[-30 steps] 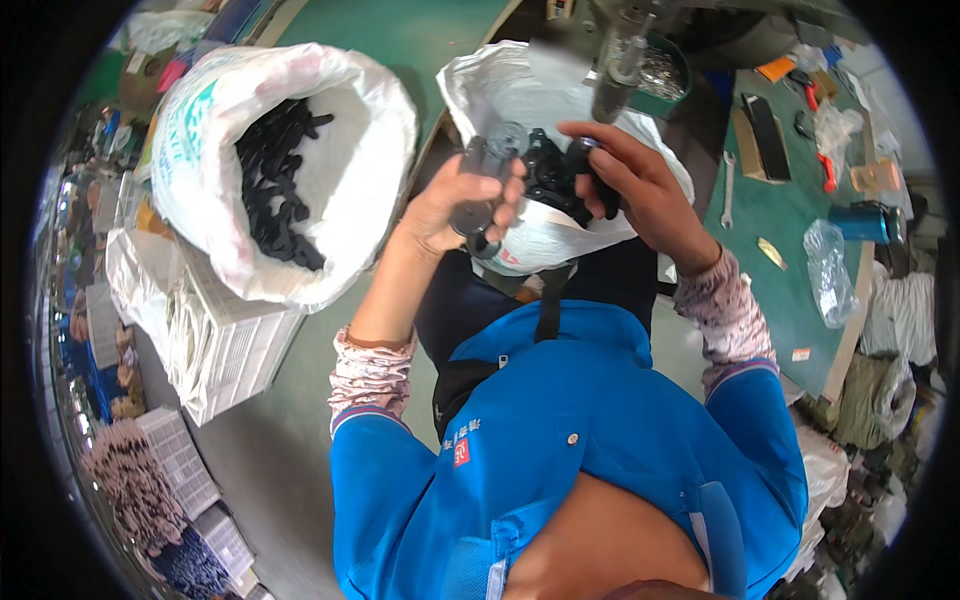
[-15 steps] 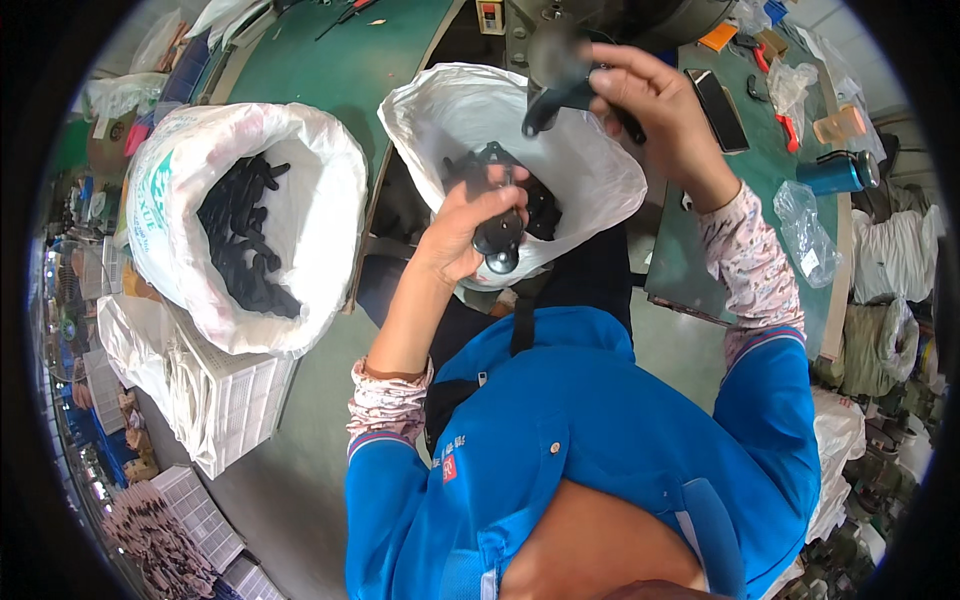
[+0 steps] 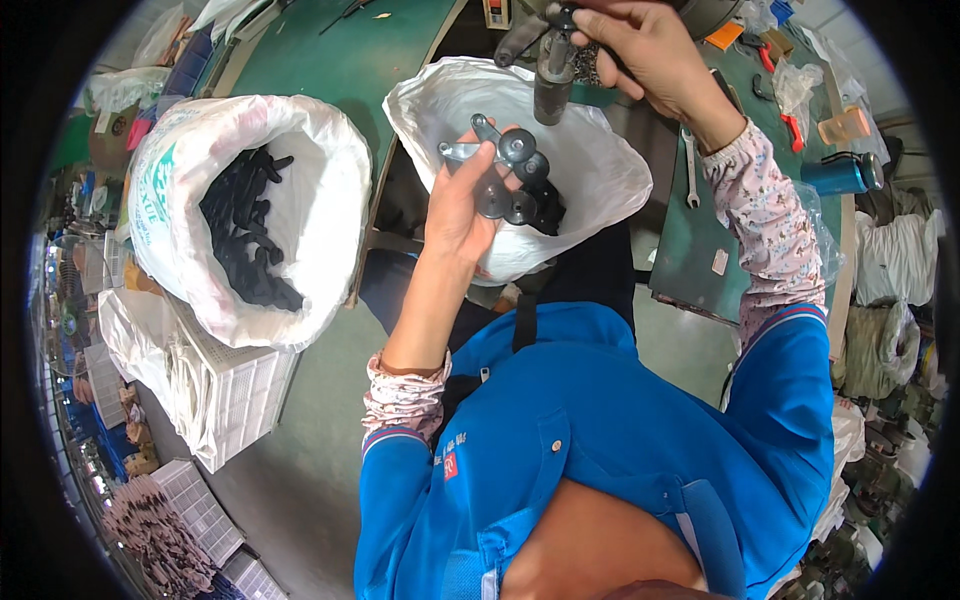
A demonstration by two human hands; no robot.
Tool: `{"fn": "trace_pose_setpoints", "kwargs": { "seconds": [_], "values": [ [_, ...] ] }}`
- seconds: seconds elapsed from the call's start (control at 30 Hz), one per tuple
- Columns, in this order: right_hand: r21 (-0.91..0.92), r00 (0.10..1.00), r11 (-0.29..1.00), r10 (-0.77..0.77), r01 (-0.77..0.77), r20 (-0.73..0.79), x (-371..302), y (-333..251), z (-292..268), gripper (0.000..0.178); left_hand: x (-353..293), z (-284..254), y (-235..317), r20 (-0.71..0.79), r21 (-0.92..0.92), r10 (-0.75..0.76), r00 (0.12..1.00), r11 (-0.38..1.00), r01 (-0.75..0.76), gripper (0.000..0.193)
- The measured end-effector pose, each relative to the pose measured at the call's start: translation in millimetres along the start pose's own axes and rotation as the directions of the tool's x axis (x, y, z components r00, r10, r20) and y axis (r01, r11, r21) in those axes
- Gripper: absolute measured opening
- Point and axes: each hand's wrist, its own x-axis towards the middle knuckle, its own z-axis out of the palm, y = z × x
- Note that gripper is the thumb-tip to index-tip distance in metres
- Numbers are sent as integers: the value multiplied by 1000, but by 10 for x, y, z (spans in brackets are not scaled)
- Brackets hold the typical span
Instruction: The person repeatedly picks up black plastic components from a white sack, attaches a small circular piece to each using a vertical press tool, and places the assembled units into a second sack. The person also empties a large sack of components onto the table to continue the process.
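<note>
My left hand is closed around several black lever-shaped parts with round disc ends. They fan out above and beside the fingers, over the near rim of the middle white bag. More black parts lie inside that bag, partly hidden by my hand. At the top, my right hand pinches another black lever part at the top of an upright metal cylinder on a machine. Whether the part is seated on the cylinder I cannot tell.
A second white bag on the left holds black parts; a white plastic crate stands below it. The right green bench carries a wrench, a blue flask and red-handled tools.
My right hand has moved up and left with its black part to the metal cylinder. My left hand has risen slightly, and its parts are now fanned out. My right forearm now largely covers the phone.
</note>
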Motion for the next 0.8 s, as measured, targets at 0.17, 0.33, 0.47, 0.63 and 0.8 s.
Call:
{"fn": "trace_pose_setpoints", "kwargs": {
  "seconds": [0.17, 0.33, 0.47, 0.63, 0.8],
  "values": [
    [50, 996, 996, -82, 80, 31, -139, 646, -33, 42, -15, 125, -36, -81, -45, 44, 996, 998, -48, 35],
    [60, 989, 996, -73, 66, 132, -593, 989, 193, 32, 17, -3, -91, -72, 6, 57, 996, 998, -56, 36],
    [18, 972, 981, -194, 193, 134, -636, 1215, 286, 18, 3, 102, -199, -103, 111, 35, 994, 994, -24, 33],
    [358, 978, 917, -204, 178, 35, -630, 1007, 31, 17, 45, 21, -175, -103, 14, -37, 994, 999, 39, 26],
    [-398, 709, 588, -615, 704, 346, -970, 1038, 173, 49, 73, -77, -140, -122, -51, -114, 986, 993, 109, 25]
  ]
}}
